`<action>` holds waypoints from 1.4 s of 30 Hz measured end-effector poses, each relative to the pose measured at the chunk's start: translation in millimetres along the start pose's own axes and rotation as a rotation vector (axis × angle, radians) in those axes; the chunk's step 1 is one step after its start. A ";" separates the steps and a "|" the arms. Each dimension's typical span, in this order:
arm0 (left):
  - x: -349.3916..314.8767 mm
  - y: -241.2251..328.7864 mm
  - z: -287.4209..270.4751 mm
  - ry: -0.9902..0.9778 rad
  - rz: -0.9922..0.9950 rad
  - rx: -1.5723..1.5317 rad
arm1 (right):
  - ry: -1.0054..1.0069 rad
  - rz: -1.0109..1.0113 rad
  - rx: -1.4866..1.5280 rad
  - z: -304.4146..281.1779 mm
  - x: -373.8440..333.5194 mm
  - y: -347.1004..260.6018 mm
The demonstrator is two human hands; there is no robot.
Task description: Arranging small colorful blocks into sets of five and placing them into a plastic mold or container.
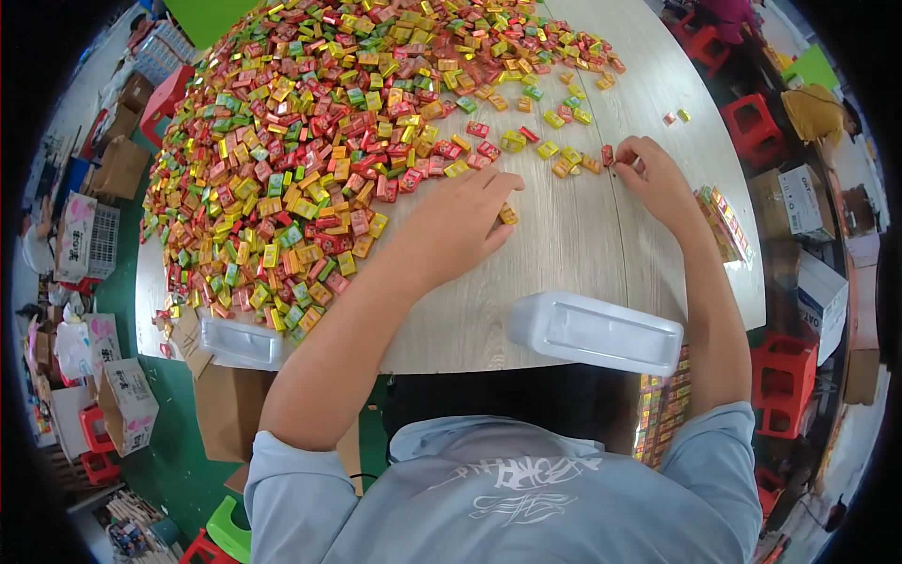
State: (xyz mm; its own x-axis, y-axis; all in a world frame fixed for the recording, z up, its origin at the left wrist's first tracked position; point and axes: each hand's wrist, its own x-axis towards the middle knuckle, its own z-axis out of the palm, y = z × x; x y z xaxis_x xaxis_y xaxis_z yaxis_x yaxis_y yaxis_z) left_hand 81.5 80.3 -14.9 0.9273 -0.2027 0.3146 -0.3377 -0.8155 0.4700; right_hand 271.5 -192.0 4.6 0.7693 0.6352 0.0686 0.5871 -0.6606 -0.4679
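A big heap of small wrapped candies [291,141] in red, yellow, green and orange covers the left and far side of the pale wooden table [583,244]. Beside the heap's near right edge is my left hand [460,226], its fingers curled, with an orange-yellow wrapped candy [508,215] between thumb and fingers. Farther right, my right hand [658,183] is bent in a pinch, a red wrapped candy [607,154] at its fingertips. Several loose candies [567,162] lie between the hands. A white plastic container [601,331] lies at the table's near edge, between my forearms.
Another clear plastic tray [241,341] sits at the near left table edge, above an open cardboard box [230,414]. A filled candy pack [722,224] stands by the right edge. Red stools [785,381] and cartons [819,301] line the right side. Another person [817,115] is at far right.
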 end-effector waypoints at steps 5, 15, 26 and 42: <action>0.9 0.5 -3.2 -0.072 0.008 -0.003 | 0.052 -0.011 -0.015 1.2 -17.8 -1.2; 2.0 -8.1 4.4 -0.064 0.050 -0.068 | 0.117 -0.014 0.055 8.9 17.2 9.5; 2.8 -12.6 3.2 -0.094 0.020 -0.152 | -0.058 -0.267 -0.115 -3.6 3.1 -5.8; 5.4 -8.0 -1.9 -0.154 -0.023 -0.178 | -0.102 -0.308 -0.066 -6.0 2.6 5.5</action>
State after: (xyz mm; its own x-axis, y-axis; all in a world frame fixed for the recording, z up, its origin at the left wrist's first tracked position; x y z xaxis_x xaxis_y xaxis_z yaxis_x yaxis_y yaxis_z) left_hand 88.8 86.8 -15.4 0.9442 -0.2765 0.1790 -0.3266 -0.7153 0.6178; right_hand 278.3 -196.3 7.5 0.5263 0.8434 0.1079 0.8057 -0.4540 -0.3805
